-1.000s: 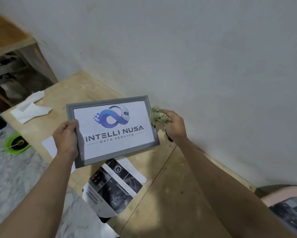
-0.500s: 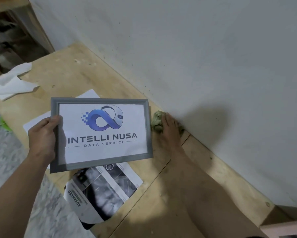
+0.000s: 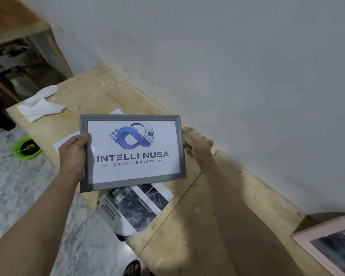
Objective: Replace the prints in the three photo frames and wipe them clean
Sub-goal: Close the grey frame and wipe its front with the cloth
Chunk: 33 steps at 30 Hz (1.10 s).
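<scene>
Now that my right hand [image 3: 197, 145] has come down beside the wall, the olive cleaning cloth [image 3: 187, 130] that it gripped in a fist a second ago lies bunched under it on the plywood bench [image 3: 217, 206], and I judge the wiping of this frame is over. That hand is blurred, so I cannot tell whether its fingers press the cloth or are letting go of it. My left hand [image 3: 73, 154] has kept the grey photo frame [image 3: 131, 150] in the air above the bench, thumb [image 3: 84, 138] across the front of the left rail and the other fingers hidden behind, pinching it. The frame faces me and carries the new Intelli Nusa logo print [image 3: 132, 151], so to my mind it only needs setting down. Under it lies a dark printed sheet [image 3: 135, 210] that hangs over the bench edge, and a plain white sheet [image 3: 67, 143] shows beside my left hand; both occupy the nearest landing spot. A crumpled white tissue [image 3: 39, 105] sits near the far corner, and a pink photo frame [image 3: 331, 246] lies at the right end, probably the next one to handle. A green dish [image 3: 26, 149] sits on the marble floor [image 3: 28, 186], well clear.
</scene>
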Each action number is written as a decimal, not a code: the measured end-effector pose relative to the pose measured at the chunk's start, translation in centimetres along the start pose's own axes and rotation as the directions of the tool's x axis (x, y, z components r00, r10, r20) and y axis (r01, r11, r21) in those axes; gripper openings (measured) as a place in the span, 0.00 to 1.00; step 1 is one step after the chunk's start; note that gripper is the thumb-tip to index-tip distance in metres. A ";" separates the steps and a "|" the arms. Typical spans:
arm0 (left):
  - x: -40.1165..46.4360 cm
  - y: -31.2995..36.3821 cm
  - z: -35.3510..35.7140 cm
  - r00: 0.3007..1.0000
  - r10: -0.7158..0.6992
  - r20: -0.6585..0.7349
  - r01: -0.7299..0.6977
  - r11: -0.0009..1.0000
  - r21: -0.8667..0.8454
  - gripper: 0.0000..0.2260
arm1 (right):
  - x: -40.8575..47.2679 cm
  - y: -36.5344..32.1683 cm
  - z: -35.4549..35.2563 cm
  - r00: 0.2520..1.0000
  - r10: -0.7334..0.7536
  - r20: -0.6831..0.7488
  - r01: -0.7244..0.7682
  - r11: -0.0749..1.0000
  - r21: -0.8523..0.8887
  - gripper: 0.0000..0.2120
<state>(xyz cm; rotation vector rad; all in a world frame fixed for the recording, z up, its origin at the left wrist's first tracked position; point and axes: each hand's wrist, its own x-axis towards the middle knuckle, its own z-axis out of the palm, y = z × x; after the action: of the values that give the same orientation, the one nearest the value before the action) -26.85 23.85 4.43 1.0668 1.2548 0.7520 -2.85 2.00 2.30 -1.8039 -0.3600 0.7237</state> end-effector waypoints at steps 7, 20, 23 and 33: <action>-4.3 2.5 0.1 0.989 0.011 0.146 -0.012 1.000 0.008 0.08 | -8.0 -3.4 -2.1 0.991 0.062 -0.117 -0.048 0.992 0.114 0.10; -13.6 5.3 11.5 0.539 -0.043 0.841 -0.451 0.829 0.331 0.11 | -22.1 -2.0 -16.9 0.734 0.159 -0.661 -0.007 0.974 0.226 0.06; -14.8 3.8 14.2 0.547 -0.006 0.837 -0.456 0.837 0.304 0.05 | -23.9 -0.6 -19.1 0.690 0.162 -0.705 0.001 0.974 0.225 0.07; -15.9 -2.9 23.2 0.483 0.037 0.875 -0.636 0.701 0.322 0.07 | -23.1 5.0 -24.3 0.608 0.164 -0.777 0.001 0.978 0.208 0.06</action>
<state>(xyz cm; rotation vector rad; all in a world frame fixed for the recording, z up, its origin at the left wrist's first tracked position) -7.55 3.30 7.04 1.9993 0.3766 0.0004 -5.69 -30.99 9.57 -1.7724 0.3923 -0.0543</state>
